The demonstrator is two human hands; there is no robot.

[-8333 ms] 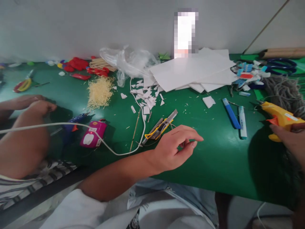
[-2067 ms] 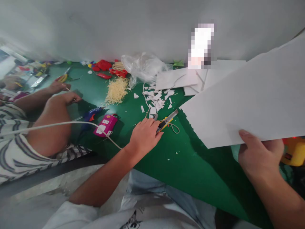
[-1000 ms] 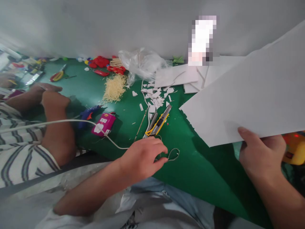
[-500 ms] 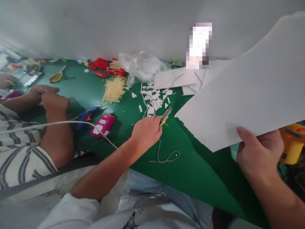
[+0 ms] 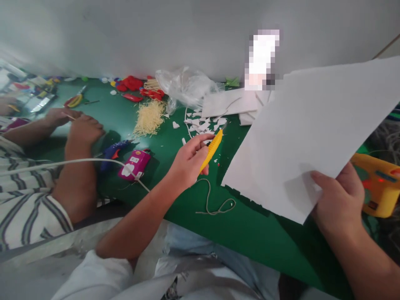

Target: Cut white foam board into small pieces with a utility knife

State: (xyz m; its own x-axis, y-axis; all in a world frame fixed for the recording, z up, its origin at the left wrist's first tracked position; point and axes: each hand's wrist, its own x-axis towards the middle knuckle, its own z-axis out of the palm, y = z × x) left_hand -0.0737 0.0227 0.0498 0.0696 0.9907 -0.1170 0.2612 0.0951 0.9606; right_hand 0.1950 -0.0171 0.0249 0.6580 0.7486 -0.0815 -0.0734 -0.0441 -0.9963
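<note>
My left hand (image 5: pixel 191 161) is closed round a yellow utility knife (image 5: pixel 212 149), held tilted above the green table with its tip toward the white scraps. On the right, my right hand (image 5: pixel 339 196) pinches a large white sheet (image 5: pixel 308 129) by its lower right edge, thumb on top and fingers hidden beneath. The sheet's near left edge is ragged and hangs over the table. White cut scraps (image 5: pixel 200 125) lie scattered just beyond the knife. A loop of thin grey string (image 5: pixel 215 213) rests on the table below my left hand.
At left, another person's hands (image 5: pixel 83 125) hold a thin stick. Between us lie a blue glue gun (image 5: pixel 114 151) and a magenta box (image 5: pixel 135 165). Behind are yellow shreds (image 5: pixel 150 117), a clear plastic bag (image 5: pixel 190 87) and white boards (image 5: pixel 225 103). A yellow glue gun (image 5: pixel 383 187) sits far right.
The white sheet has swung downward, its ragged corner now nearer me. My left hand has turned the knife so its yellow side shows. The other person's near hand has shifted slightly right.
</note>
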